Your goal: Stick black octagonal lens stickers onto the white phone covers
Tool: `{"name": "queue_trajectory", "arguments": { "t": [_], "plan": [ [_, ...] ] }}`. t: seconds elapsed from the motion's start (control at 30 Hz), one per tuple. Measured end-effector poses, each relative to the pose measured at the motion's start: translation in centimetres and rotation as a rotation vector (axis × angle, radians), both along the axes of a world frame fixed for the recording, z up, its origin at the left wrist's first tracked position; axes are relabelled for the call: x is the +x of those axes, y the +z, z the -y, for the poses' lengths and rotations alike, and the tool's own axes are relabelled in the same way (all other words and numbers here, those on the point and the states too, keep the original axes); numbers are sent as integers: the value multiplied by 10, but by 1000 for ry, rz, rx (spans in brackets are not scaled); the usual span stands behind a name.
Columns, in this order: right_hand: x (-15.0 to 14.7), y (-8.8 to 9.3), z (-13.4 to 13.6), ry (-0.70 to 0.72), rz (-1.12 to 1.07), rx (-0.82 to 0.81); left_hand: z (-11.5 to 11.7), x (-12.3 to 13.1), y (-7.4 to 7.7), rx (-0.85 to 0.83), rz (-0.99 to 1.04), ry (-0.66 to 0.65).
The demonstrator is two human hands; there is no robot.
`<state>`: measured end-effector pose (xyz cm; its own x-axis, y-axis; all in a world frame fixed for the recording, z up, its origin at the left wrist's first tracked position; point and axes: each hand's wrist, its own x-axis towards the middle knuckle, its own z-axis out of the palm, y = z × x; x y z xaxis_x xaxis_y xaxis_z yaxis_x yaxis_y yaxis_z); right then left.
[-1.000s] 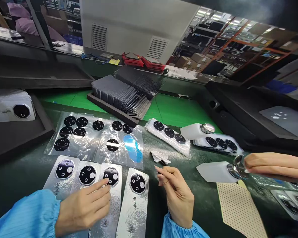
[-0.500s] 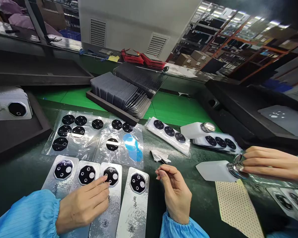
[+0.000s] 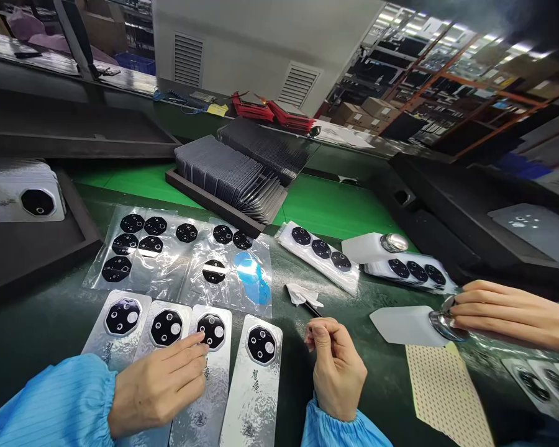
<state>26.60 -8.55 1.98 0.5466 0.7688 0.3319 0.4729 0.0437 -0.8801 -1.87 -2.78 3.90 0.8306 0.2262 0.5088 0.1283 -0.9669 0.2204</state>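
Four silvery phone back covers lie side by side in front of me, each with a black camera module. My left hand (image 3: pixel 161 388) rests on them with its fingers stretched out, and its index fingertip touches the third cover (image 3: pixel 213 331) beside the module. My right hand (image 3: pixel 336 367) is closed in a pinch on a thin dark stick (image 3: pixel 313 309). The stick's far end reaches a small white wipe (image 3: pixel 302 294) lying on the dark green mat. The fourth cover (image 3: pixel 259 347) lies between my two hands.
Clear plastic sheets (image 3: pixel 168 251) with black lens pieces and a blue film (image 3: pixel 249 273) lie behind the covers. Further back stands a tray of dark plates (image 3: pixel 242 171). At right, another person's hand (image 3: pixel 507 313) presses the metal top of a white dispenser bottle (image 3: pixel 400 326), next to a perforated sheet (image 3: pixel 447 391).
My right hand has dropped slightly toward me and the dark stick now shows between its fingers and the wipe. My left hand has barely moved. The other person's hand stays on the bottle top.
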Motion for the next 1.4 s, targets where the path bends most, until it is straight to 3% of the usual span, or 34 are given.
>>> {"name": "queue_trajectory", "arguments": {
  "t": [0.2,0.37,0.63,0.93,1.17,1.4],
  "plan": [
    [-1,-4,0,10,-29,-32,-1,1,0,-8,-5,7],
    [-2,-5,2,-19,-152,33,-2,1,1,0,-1,14],
    [-2,1,-1,-65,-107,153,-4,4,9,9,30,14],
    [-1,2,-2,-50,-127,64,-4,4,5,14,-5,26],
    [0,2,-3,45,-114,71,-5,5,8,20,-2,13],
    [-2,0,0,30,-110,40,-4,4,6,33,-16,46]
  ]
}}
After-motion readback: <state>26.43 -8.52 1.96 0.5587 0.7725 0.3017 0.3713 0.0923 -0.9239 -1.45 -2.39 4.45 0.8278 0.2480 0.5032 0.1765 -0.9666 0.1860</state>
